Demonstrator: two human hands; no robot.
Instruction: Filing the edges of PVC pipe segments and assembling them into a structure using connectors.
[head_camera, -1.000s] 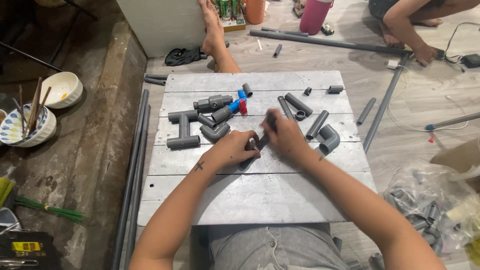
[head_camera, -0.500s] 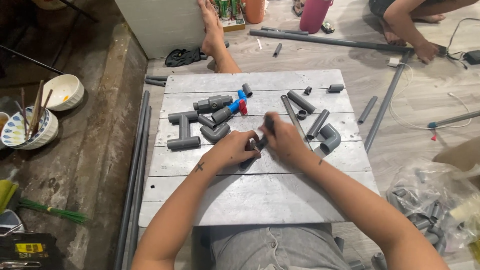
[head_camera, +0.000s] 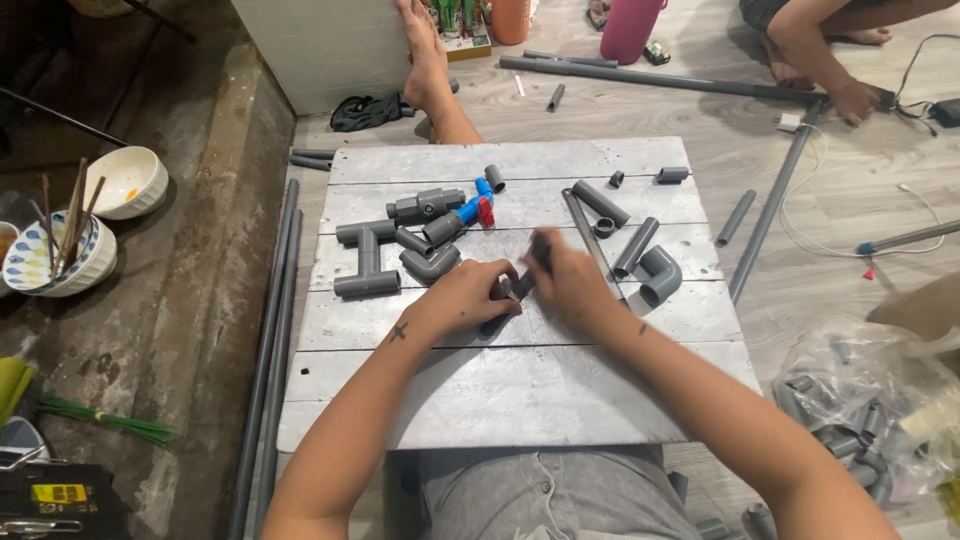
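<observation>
A short dark grey pipe piece (head_camera: 522, 285) lies slanted between the two hands at the middle of the grey wooden board (head_camera: 520, 400), its upper end rising past the right thumb and its lower end tucked under the left fingers. The left hand (head_camera: 462, 298) is curled closed over the lower part of the piece, knuckles up, pressing it toward the board. The right hand (head_camera: 572, 280) pinches the upper part, fingers bent tight around it. Just above the left hand sits a grey elbow joint (head_camera: 431, 264), with a T-shaped pipe assembly (head_camera: 366, 262) beside it and a blue valve with a red handle (head_camera: 474, 208) farther up. To the right of the right hand lie a thin grey rod (head_camera: 590, 242), a short straight pipe (head_camera: 636, 246) and a curved elbow (head_camera: 660, 275). Off the board, long pipes (head_camera: 268, 330) run along its left edge, two bowls (head_camera: 90, 215) stand on the dark floor, and a clear bag of fittings (head_camera: 850, 400) rests at the right.
</observation>
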